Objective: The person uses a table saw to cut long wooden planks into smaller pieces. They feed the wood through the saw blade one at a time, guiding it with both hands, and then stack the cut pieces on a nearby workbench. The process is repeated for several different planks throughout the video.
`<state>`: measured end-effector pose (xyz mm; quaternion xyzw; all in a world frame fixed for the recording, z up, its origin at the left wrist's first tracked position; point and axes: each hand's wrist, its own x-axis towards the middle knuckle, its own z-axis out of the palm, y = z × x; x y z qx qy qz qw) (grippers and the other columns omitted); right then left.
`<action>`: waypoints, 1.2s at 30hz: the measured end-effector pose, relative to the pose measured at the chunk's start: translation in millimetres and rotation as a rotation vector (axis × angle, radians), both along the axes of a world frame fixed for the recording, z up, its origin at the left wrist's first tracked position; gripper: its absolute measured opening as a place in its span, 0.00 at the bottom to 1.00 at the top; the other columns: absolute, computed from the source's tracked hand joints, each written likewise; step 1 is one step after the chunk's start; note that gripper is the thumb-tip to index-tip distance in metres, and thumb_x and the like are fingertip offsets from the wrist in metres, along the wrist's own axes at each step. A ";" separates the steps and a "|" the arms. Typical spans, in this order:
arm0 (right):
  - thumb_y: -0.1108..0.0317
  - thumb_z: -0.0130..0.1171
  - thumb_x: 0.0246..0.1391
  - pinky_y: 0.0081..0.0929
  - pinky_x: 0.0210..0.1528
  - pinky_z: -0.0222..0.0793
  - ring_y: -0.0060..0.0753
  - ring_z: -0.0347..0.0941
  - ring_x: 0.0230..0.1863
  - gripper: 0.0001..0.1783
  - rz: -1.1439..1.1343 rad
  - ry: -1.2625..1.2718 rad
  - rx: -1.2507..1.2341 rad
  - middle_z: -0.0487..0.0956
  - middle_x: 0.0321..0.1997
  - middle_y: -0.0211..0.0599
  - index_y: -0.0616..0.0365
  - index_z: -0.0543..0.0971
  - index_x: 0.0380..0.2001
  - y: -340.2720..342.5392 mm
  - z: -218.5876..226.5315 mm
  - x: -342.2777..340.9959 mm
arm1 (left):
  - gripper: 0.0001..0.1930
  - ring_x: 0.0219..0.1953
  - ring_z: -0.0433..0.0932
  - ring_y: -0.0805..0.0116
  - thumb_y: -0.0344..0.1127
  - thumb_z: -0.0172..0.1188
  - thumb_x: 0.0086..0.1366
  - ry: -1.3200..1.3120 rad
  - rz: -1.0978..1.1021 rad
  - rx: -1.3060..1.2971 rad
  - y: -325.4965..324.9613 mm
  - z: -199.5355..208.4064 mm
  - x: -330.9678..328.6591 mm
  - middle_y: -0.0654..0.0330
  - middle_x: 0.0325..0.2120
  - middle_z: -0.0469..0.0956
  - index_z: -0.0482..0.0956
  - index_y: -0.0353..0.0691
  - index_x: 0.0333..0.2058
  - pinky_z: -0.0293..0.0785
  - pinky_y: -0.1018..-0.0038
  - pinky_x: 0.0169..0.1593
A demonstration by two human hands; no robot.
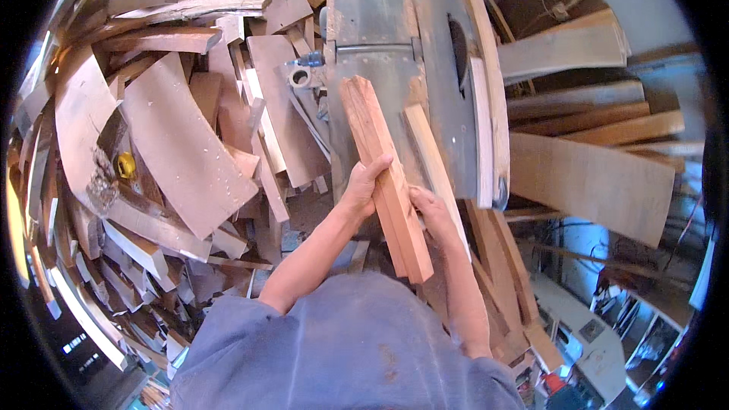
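Observation:
Both hands hold a pair of reddish wooden battens (pixel 383 171), laid side by side, slanting over the near end of a planing machine's metal bed (pixel 380 83). My left hand (pixel 368 182) is closed round their left side, its thumb on top. My right hand (pixel 430 211) grips the right edge near the middle; its fingertips are partly hidden. A paler wooden strip (pixel 433 156) lies on the bed just right of the battens, close behind my right hand. Beyond the far ends of the battens, the bed has a crosswise slot (pixel 373 49).
Offcuts and boards pile up on the left, among them a wide board (pixel 182 137) and a yellow object (pixel 125 165). A fence with long strips (pixel 486 106) runs along the machine's right side. More boards (pixel 592 182) stack farther right, above a grey cabinet (pixel 585 334).

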<state>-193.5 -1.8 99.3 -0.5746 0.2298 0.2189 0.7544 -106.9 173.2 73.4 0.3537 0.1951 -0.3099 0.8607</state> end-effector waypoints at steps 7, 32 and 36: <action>0.60 0.64 0.62 0.25 0.36 0.74 0.21 0.78 0.37 0.27 -0.184 0.138 -0.476 0.83 0.45 0.34 0.65 0.79 0.60 -55.7 -13.7 -167.6 | 0.26 0.38 0.81 0.68 0.38 0.76 0.61 -0.115 0.052 0.526 -5.3 -15.1 -43.7 0.57 0.39 0.80 0.73 0.31 0.50 0.81 0.68 0.42; 0.64 0.75 0.45 0.51 0.60 0.69 0.58 0.71 0.57 0.39 0.095 0.039 -1.533 0.75 0.55 0.51 0.61 0.72 0.62 -54.1 -63.8 -152.4 | 0.63 0.71 0.58 0.36 0.61 0.77 0.49 -0.310 -0.204 1.454 9.7 -49.9 -32.2 0.30 0.67 0.59 0.51 0.22 0.68 0.57 0.51 0.73; 0.64 0.74 0.44 0.52 0.58 0.70 0.60 0.74 0.53 0.35 0.160 0.144 -1.342 0.79 0.47 0.54 0.61 0.76 0.56 -52.3 -64.4 -143.3 | 0.62 0.70 0.60 0.37 0.61 0.78 0.47 -0.252 -0.173 1.540 3.3 -57.0 -15.1 0.32 0.66 0.62 0.55 0.22 0.66 0.57 0.51 0.72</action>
